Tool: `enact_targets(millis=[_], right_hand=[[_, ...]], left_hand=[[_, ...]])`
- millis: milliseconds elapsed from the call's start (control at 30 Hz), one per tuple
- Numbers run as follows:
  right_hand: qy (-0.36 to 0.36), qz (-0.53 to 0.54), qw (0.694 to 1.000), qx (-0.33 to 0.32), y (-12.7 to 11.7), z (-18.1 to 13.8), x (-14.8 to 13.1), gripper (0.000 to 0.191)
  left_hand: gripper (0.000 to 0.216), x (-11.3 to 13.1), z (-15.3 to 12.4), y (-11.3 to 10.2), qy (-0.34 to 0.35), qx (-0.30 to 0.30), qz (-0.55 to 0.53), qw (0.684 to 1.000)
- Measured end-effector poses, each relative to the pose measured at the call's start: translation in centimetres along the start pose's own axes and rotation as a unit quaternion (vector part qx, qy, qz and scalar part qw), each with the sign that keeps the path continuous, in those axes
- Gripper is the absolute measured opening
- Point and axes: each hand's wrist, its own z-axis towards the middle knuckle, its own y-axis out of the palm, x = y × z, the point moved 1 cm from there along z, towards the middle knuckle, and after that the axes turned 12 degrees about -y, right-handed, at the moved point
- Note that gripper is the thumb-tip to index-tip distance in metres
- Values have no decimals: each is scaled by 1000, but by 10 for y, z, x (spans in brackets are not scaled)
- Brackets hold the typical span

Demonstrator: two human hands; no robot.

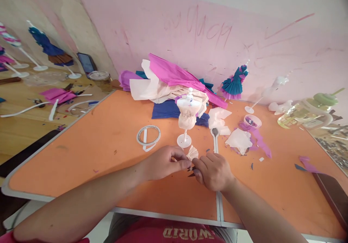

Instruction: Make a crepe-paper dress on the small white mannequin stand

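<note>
My left hand (pixel 169 162) is closed, thumb and forefinger pinching a small gathered piece of cream crepe paper (pixel 193 152). Right beside it, my right hand (pixel 214 172) is curled shut around scissors; only their dark pointed blades (pixel 191 174) stick out to the left, with the handles hidden in the palm. The right fingertips also come close to the paper; whether they touch it is unclear. Just beyond both hands stands a small white mannequin (pixel 189 107) on a round base, its body wrapped in cream crepe paper.
A tape roll (pixel 148 135) lies left of the mannequin. Behind it are heaped crepe paper sheets (pixel 174 72). To the right are cream scraps (pixel 239 141), a small pink cup (pixel 252 121), a teal-dressed mannequin (pixel 234 83) and a tilted bottle (pixel 307 112). A seam (pixel 218 203) splits the orange table.
</note>
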Motion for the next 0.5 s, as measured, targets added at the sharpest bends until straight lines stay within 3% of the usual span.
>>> enact_targets(millis=[133,267,500], right_hand=[[-15,-15,1000,21,2,1,-1,26],[-11,-18,1000,12,4,1,-1,24],[13,-26,999,-14,6,1,1,28]], left_hand=[[27,0,1,4,-13,-11,0,1000],[18,4,0,4,6,31,31,999],[19,3,2,4,8,44,8,999]])
